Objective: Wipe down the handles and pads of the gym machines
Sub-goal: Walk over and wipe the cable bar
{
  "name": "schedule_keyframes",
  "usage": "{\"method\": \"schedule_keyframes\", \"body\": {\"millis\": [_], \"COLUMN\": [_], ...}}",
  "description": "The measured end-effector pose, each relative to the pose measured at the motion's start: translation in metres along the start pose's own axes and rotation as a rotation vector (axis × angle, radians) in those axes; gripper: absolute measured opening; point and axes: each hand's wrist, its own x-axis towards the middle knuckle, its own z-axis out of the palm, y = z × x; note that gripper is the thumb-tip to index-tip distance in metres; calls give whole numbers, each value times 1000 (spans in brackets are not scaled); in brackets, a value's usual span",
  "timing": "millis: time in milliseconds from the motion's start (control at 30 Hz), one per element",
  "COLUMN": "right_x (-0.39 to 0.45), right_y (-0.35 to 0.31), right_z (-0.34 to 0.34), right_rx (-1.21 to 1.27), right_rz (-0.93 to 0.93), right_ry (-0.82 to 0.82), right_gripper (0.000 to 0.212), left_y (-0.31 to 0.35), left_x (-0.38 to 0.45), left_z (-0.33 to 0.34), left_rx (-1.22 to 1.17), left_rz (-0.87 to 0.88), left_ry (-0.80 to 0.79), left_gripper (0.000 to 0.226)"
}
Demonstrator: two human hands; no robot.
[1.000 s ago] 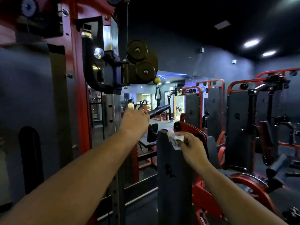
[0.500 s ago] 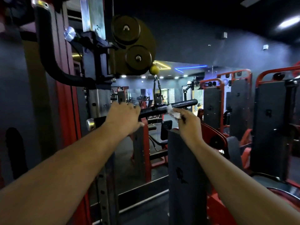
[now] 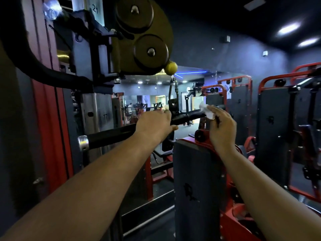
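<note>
Both arms reached forward: the left hand (image 3: 155, 125) was wrapped around the black cable bar (image 3: 111, 135) near its middle, just left of the carabiner (image 3: 173, 92) it hung from, while the right hand (image 3: 221, 126) held a white cloth (image 3: 205, 110) against the bar's right grip, fingers apparently curled over it, though blur made the hold hard to read. The bar hung below a pulley housing (image 3: 139, 35) on the cable machine's column; red-framed weight-stack machines (image 3: 274, 122) and ceiling lights (image 3: 288, 29) filled the dim gym behind.
</note>
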Motion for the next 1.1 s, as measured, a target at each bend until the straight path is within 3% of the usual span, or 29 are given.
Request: {"method": "schedule_keyframes", "body": {"millis": [200, 367, 467, 667, 767, 933, 1100], "right_x": [-1, -20, -9, 27, 7, -9, 43], "right_y": [1, -11, 13, 72, 37, 21, 85], "right_z": [43, 66, 60, 40, 62, 71, 43], "right_rx": [-120, -100, -246, -250, -137, -73, -303], "right_rz": [-71, -278, -421, 19, -34, -347, -79], "right_ry": [-118, -174, -230, -155, -175, -246, -131], "right_gripper": [46, 45, 50, 47, 42, 43, 45], "left_y": [-7, -11, -14, -13, -12, -14, -17], "left_x": [5, 10, 14, 13, 15, 15, 14], "left_z": [4, 12, 17, 14, 15, 16, 20], "left_rx": [58, 4, 8, 127, 127, 61, 104], "left_rz": [70, 53, 32, 68, 73, 56, 62], "left_ry": [49, 30, 4, -9, -27, -30, -24], "left_gripper": [61, 65, 66, 72, 71, 64, 71]}}
